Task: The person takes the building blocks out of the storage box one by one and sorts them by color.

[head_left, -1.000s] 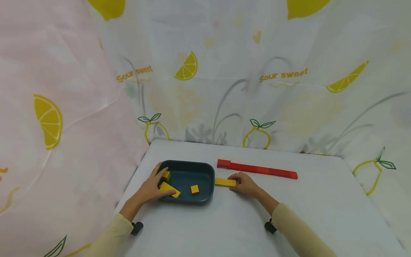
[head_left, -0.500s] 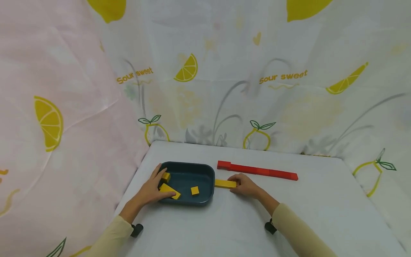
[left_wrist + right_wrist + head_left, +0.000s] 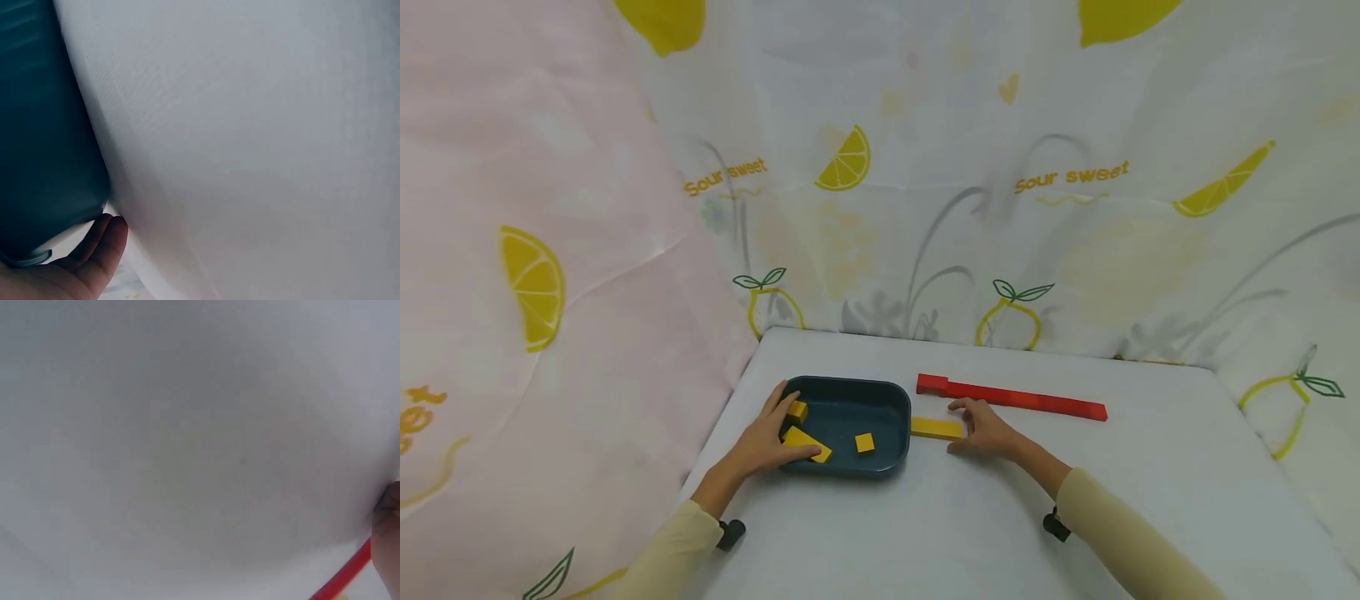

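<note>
A dark blue rectangular dish [image 3: 891,458] sits at the left of the white table in the head view. My left hand [image 3: 763,437] grips its left end, thumb reaching over the near side. In the left wrist view, fingertips [image 3: 115,228] lie at the dish's corner [image 3: 56,156]. Inside are a long yellow block [image 3: 805,442] beneath the thumb and small yellow cubes, one [image 3: 865,442] near the middle and one [image 3: 797,411] by the left fingers. Against the right wall lies a yellow bar [image 3: 935,428]. My right hand [image 3: 991,429] is at its outer end, fingers and thumb spread apart.
Behind my right hand, a row of red blocks [image 3: 1022,397] lies slantwise along the table [image 3: 925,533], a bigger red block at its left end. A lemon-printed cloth [image 3: 910,208] hangs along the back and left.
My right hand has let go of the yellow bar and drawn slightly right, thumb and fingers parting. The left hand keeps its place on the dish. The head view has shifted slightly.
</note>
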A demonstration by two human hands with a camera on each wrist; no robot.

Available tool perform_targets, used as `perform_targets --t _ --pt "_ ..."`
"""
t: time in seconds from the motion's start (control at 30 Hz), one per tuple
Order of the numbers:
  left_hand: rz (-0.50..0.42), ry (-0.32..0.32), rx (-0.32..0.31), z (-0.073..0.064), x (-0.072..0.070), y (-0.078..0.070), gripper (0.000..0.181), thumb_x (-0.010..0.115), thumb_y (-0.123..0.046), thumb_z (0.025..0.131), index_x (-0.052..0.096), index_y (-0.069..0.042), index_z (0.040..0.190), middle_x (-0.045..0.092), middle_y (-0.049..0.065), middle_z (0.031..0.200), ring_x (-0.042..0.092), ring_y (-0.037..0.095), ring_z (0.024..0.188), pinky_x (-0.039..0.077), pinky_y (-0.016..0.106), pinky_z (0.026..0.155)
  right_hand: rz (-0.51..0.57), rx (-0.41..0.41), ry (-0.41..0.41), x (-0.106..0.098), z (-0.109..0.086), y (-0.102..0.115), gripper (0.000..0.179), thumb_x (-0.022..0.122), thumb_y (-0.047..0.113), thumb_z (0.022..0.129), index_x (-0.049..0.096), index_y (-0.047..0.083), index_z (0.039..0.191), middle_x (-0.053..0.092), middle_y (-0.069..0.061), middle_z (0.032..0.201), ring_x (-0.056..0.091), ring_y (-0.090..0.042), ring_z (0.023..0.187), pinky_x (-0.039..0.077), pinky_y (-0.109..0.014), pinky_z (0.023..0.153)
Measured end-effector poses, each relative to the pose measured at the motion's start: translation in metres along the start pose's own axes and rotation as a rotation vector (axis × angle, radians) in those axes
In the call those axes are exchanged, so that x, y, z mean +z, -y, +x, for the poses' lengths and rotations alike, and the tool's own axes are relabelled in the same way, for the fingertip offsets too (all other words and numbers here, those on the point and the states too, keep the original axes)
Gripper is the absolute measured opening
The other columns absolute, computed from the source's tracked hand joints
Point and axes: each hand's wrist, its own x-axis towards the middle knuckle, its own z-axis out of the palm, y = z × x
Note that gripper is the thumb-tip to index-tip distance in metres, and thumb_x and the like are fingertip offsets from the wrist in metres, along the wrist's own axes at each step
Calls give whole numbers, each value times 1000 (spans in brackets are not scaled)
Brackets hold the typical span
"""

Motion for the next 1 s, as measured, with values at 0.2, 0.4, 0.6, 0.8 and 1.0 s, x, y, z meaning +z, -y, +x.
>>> perform_targets --t 0.2,0.4,0.6,0.8,1.0 --pt "-18 22 -11 0 0 -4 111 77 -67 71 28 -15 156 6 12 167 45 43 134 43 63 101 -101 -111 -22 -17 -17 10 67 87 19 74 53 14 132 52 -12 118 52 -20 92 52 -23 71" --pt "5 0 -7 2 -5 -3 110 77 -66 71 29 -15 156 6 11 167 48 42 131 45 62 99 -61 -260 -90 -23 -23 46 60 83 22 80 55 10 132 54 -15 124 57 -24 93 53 -23 71" --pt "-8 -11 20 5 -5 -2 110 79 -64 71 31 -13 155 9 13 166 46 43 134 44 62 100 97 -343 -65 -1 -19 71 54 80 21 84 56 9 131 58 -11 123 61 -25 100 55 -26 78" --pt "-16 0 19 3 -1 -2 109 78 -64 71 32 -12 155 8 13 166 48 43 132 46 62 98 138 -440 -52 24 -6 92 47 79 19 85 60 5 126 61 -19 122 62 -30 101 55 -28 80" --pt "-21 -14 4 0 1 0 108 79 -64 71 32 -13 154 9 11 166 49 42 131 46 62 98 139 -471 -37 67 12 114 40 74 16 89 61 5 125 63 -19 118 63 -25 99 53 -21 79"
